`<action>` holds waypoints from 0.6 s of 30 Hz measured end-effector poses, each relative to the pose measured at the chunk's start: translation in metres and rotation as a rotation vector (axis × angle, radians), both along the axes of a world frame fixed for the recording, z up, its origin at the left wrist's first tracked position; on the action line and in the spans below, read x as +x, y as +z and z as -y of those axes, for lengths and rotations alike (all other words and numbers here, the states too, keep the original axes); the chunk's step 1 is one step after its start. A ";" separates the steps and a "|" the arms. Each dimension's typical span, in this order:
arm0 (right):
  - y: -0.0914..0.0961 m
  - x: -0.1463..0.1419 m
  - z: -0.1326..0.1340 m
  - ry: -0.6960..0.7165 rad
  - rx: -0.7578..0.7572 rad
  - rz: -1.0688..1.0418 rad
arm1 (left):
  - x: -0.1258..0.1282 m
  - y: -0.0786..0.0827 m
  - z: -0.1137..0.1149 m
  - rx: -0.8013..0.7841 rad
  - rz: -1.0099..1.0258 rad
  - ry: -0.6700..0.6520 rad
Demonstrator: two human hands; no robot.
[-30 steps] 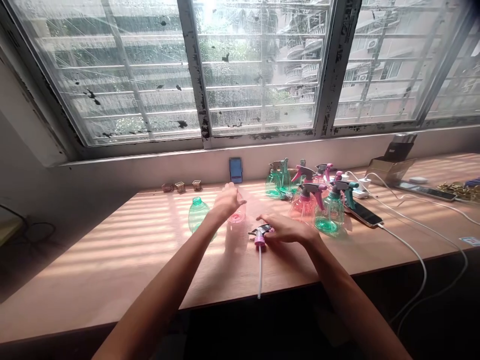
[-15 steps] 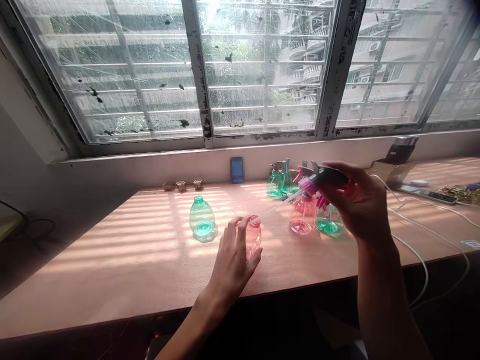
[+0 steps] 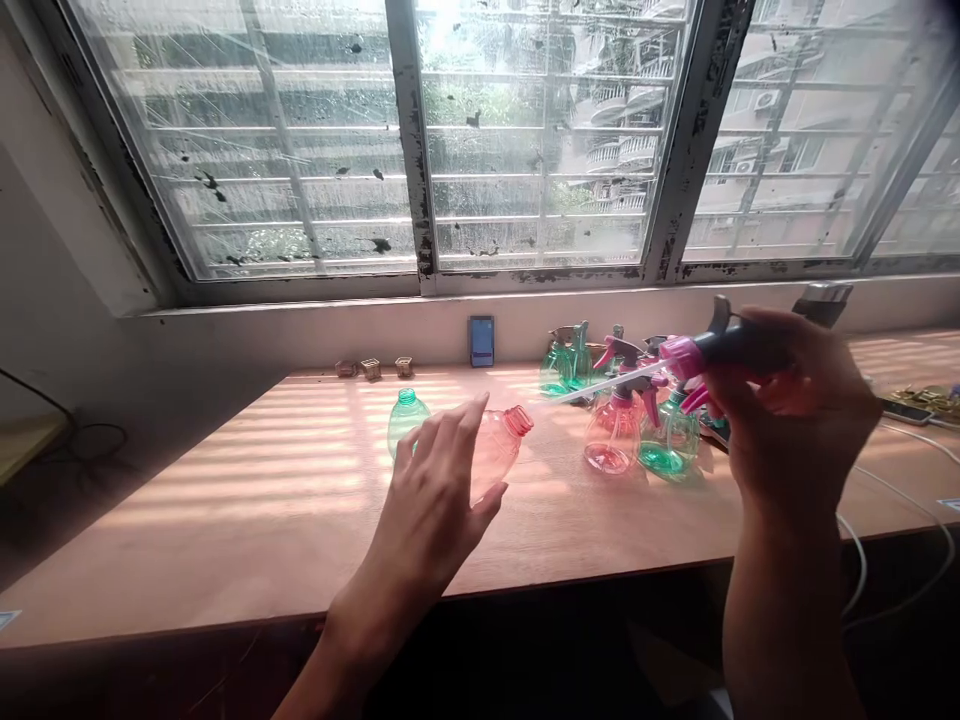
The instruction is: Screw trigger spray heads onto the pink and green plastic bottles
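Note:
My left hand [image 3: 431,500] grips a clear pink bottle [image 3: 501,445] without a cap, lifted off the table and tilted so its neck points right. My right hand [image 3: 787,400] holds a grey spray head with a pink collar [image 3: 701,352] up at the right. Its thin white dip tube [image 3: 600,385] slants down to the left, and the tube's tip lies just right of the bottle's mouth. A green bottle [image 3: 407,420] with no cap stands on the wooden table [image 3: 247,500] just behind my left hand.
Several assembled pink and green spray bottles [image 3: 637,435] stand clustered at the table's right centre. A small blue device [image 3: 481,341] leans on the wall under the window. Three tiny pots [image 3: 373,368] sit at the back. White cables [image 3: 900,560] and a phone lie at the right.
My left hand has lifted the pink bottle off the table and tilted it. My right hand picked the spray head up from the table and now holds it level by the bottle's mouth.

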State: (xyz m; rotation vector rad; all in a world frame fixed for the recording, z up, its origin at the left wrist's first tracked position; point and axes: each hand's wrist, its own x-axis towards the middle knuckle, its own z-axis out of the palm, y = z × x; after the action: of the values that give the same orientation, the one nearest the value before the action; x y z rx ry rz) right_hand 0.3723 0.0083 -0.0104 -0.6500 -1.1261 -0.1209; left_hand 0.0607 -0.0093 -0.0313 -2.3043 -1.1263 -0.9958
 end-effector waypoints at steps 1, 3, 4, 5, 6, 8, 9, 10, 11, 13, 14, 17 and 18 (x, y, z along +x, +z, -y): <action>-0.001 -0.003 -0.002 0.050 -0.013 0.034 | 0.001 0.000 0.001 0.002 0.013 -0.004; -0.004 -0.009 -0.005 0.162 -0.074 0.122 | 0.003 0.003 0.005 0.008 0.031 -0.020; -0.006 -0.013 -0.007 0.220 -0.123 0.172 | 0.003 0.005 0.007 0.013 0.038 -0.026; -0.007 -0.017 -0.007 0.274 -0.173 0.218 | 0.003 0.007 0.009 0.023 0.046 -0.025; -0.008 -0.021 -0.007 0.321 -0.219 0.266 | 0.002 0.010 0.011 0.042 0.060 -0.020; -0.008 -0.028 -0.003 0.397 -0.314 0.376 | -0.004 0.016 0.014 0.086 0.094 -0.004; -0.007 -0.032 0.000 0.427 -0.338 0.422 | -0.009 0.019 0.015 0.091 0.102 -0.005; -0.006 -0.036 0.004 0.457 -0.352 0.457 | -0.013 0.021 0.016 0.085 0.103 -0.016; -0.005 -0.039 0.006 0.491 -0.359 0.480 | -0.018 0.023 0.016 0.069 0.097 -0.037; -0.004 -0.046 0.010 0.557 -0.367 0.511 | -0.027 0.026 0.017 0.044 0.049 -0.086; -0.004 -0.049 0.011 0.576 -0.369 0.525 | -0.030 0.028 0.018 0.048 0.012 -0.105; -0.007 -0.059 0.012 0.677 -0.415 0.551 | -0.035 0.032 0.021 0.102 -0.099 -0.112; -0.008 -0.063 0.012 0.746 -0.443 0.540 | -0.036 0.034 0.023 0.121 -0.116 -0.110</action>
State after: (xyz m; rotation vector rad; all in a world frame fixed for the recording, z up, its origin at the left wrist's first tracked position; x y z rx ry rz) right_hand 0.3097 -0.0038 -0.0181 -0.5545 -1.8802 0.6432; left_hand 0.0250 -0.0326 0.0031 -2.3141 -0.8775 -0.9298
